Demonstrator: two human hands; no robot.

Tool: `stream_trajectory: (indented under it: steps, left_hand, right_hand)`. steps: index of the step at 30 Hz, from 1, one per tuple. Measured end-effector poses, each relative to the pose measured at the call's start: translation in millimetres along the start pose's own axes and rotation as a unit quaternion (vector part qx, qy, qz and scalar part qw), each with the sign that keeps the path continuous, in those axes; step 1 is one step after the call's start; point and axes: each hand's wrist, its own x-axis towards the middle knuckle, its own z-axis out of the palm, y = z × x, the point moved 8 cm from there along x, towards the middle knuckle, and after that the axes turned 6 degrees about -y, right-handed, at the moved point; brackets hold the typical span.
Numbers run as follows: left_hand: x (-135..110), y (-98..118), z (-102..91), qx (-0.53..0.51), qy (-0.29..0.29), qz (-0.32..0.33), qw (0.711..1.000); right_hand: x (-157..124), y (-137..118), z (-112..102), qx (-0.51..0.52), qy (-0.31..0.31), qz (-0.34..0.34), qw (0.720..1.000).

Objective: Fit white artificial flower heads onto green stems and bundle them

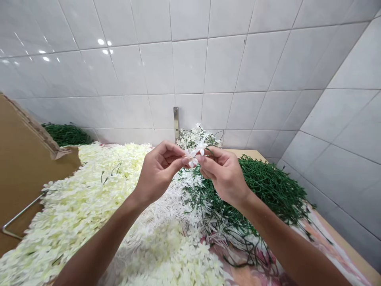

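My left hand (160, 172) pinches a white artificial flower (191, 157) between thumb and forefinger. Facing it, my right hand (228, 174) is closed at the fingertips by a second white bloom (201, 146) with thin stamens and a dark green stem; the two blooms touch or overlap. Below the hands lies a heap of thin white stamen pieces (171, 194). Green plastic stems (270, 184) are piled behind and right of my right hand. Loose cream-white petal pieces (89, 194) spread widely on the left, with more petal pieces (184, 254) at the near middle.
Beyond the hands sits a cluster of white flowers on stems (190, 138), beside a metal bracket (176, 121) by the tiled wall (190, 63). A brown board (29, 159) stands at left, a metal rod (22, 214) near it. More green stems (67, 134) lie far left.
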Motion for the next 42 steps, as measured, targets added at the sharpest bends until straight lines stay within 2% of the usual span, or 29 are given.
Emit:
stream_trajectory:
  steps: [6, 10, 17, 19, 22, 26, 31, 34, 38, 40, 42]
  left_hand:
    - [-2, -3, 1.3, 0.0, 0.007, -0.007, 1.0]
    - [-5, 0, 0.0, 0.046, 0.036, 0.018, 0.998]
    - [-10, 11, -1.0, 0.17, 0.046, 0.069, 0.982]
    - [-9, 10, -0.1, 0.156, 0.03, 0.063, 0.985]
    - [-5, 5, 3.1, 0.079, -0.002, 0.034, 0.996]
    - [-2, 0, 4.7, -0.008, -0.011, 0.015, 1.0]
    - [-1, 1, 6.3, -0.032, -0.016, 0.018, 0.999]
    - [-3, 5, 4.6, 0.009, 0.0, 0.035, 0.999]
    - [-9, 15, 1.9, 0.118, 0.011, 0.073, 0.99]
    - [-11, 21, 2.0, 0.179, -0.002, 0.103, 0.978]
    - [-14, 30, 3.1, 0.253, -0.014, 0.153, 0.955]
  right_hand:
    - [-3, -8, -3, -0.113, 0.035, -0.049, 0.992]
    - [-5, -14, -2, -0.177, 0.051, -0.081, 0.98]
    - [-7, -11, -6, -0.157, 0.073, -0.083, 0.981]
    - [-7, -10, -5, -0.151, 0.069, -0.082, 0.983]
    - [-6, -10, -5, -0.151, 0.066, -0.079, 0.983]
    - [-6, -9, -3, -0.143, 0.053, -0.076, 0.985]
    - [-5, -12, -1, -0.121, 0.04, -0.086, 0.988]
    - [-5, -14, 0, -0.114, 0.045, -0.1, 0.987]
    - [-6, -13, -2, -0.142, 0.056, -0.097, 0.984]
    - [-6, -14, -1, -0.165, 0.05, -0.101, 0.98]
    - [-6, -17, 2, -0.195, 0.031, -0.108, 0.974]
